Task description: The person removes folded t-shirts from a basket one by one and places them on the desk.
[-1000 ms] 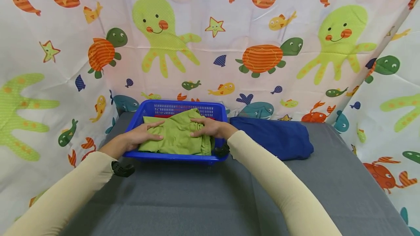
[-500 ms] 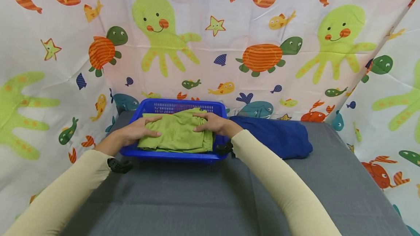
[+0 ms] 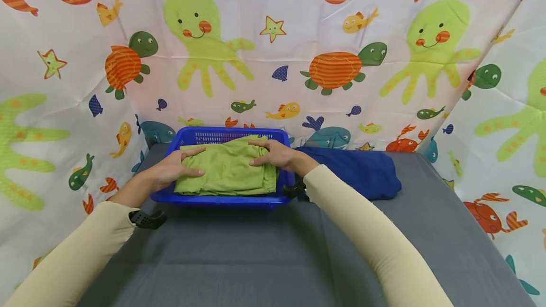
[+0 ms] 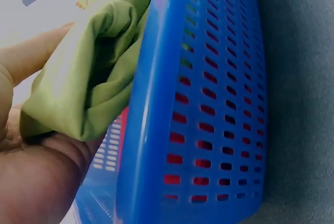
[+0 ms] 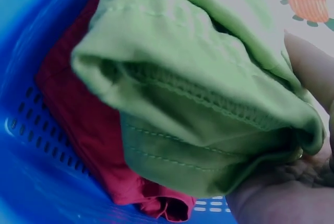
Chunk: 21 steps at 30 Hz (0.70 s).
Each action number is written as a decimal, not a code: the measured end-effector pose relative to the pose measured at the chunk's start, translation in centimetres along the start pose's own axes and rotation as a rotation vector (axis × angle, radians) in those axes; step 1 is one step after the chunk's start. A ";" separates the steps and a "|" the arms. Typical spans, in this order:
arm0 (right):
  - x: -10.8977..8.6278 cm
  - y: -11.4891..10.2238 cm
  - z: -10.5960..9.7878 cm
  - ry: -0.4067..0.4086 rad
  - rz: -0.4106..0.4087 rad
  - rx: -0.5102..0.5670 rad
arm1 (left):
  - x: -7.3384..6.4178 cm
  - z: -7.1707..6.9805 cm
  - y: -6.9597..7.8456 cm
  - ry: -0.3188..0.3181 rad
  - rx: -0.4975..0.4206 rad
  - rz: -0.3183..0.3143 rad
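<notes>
A folded green garment (image 3: pixel 228 167) with a gathered waistband spans the blue plastic basket (image 3: pixel 222 200). At its left end my left hand (image 3: pixel 168 169) grips it, one finger over the cloth and the palm beneath in the left wrist view. My right hand (image 3: pixel 279 155) holds the waistband end, which hangs open in the right wrist view (image 5: pixel 198 104). Lower in the basket lies a red garment (image 5: pixel 83 114), apart from the green waistband's lower edge. From the head view the green cloth hides nearly all of the red one.
A folded dark blue garment (image 3: pixel 358 172) lies on the grey table (image 3: pixel 239 250), right of the basket and partly behind my right forearm. A white curtain (image 3: pixel 264 75) printed with sea animals encloses the back and both sides.
The green garment has risen slightly and lies flatter between my hands, covering the red cloth that showed behind it. The head view has shifted a little.
</notes>
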State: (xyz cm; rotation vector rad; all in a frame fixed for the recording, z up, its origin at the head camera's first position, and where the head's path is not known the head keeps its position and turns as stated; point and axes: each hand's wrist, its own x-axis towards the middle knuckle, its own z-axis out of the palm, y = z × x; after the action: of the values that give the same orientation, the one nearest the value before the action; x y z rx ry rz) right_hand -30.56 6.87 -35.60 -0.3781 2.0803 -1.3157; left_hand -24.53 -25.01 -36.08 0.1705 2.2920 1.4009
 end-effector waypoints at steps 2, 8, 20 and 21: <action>-0.4 -0.2 -0.2 0.013 -0.014 -0.002 | -0.1 0.0 0.2 0.012 -0.004 0.009; -1.6 -0.7 -0.7 0.031 -0.056 -0.020 | -0.8 0.0 0.7 0.011 -0.027 0.052; -3.4 -1.2 -1.1 0.059 -0.089 -0.055 | -1.4 0.5 1.8 0.011 -0.095 0.095; -3.5 -1.2 -1.3 0.060 -0.088 -0.051 | -1.4 0.5 2.0 0.016 -0.101 0.099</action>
State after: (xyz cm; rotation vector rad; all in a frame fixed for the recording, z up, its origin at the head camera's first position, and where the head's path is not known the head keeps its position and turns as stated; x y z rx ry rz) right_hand -28.86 9.15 -32.94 -0.4625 2.1726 -1.3417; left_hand -23.28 -24.10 -34.13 0.2457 2.2467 1.5688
